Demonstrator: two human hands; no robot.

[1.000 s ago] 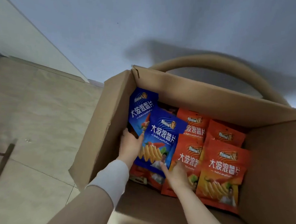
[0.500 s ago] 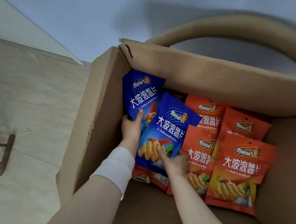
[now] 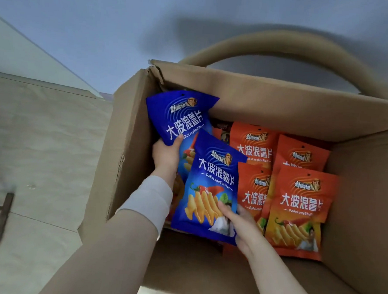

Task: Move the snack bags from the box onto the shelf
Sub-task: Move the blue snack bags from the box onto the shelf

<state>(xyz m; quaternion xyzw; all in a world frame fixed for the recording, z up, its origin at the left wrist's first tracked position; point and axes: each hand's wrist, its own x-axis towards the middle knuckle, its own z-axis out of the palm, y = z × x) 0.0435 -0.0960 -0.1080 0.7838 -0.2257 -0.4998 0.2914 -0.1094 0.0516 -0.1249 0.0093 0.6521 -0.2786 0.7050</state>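
Both blue snack bags sit higher in the box (image 3: 119,156) than half a second ago, and the hands that were reaching in now have hold of them.

Nearest the viewer, two forearms reach forward into an open cardboard box, the left one ending in a pale sleeve (image 3: 149,201). The right hand (image 3: 240,227) pinches the near blue bag (image 3: 211,188) at its lower right corner, thumb on the printed face. This bag is partly raised, face up. Its long axis runs away from the viewer and leans slightly right, and its sealed top edge points to the far wall of the box.

A little farther in, by the left wall, the left hand (image 3: 165,154) grips the far blue bag (image 3: 181,116) at its left edge with the thumb across the front. The bag's top points away and its lower half is hidden behind the nearer bag.

To the right, orange bags (image 3: 298,205) lie overlapping on the box bottom, tops pointing away.

Beyond the box are a tan curved tube (image 3: 274,47) and a grey wall. Pale floor (image 3: 41,137) lies to the left.

This looks like the lifting-out step, early in the task, since many bags remain. No shelf is in view, so the next move probably means raising both bags clear of the rim and turning to find it.
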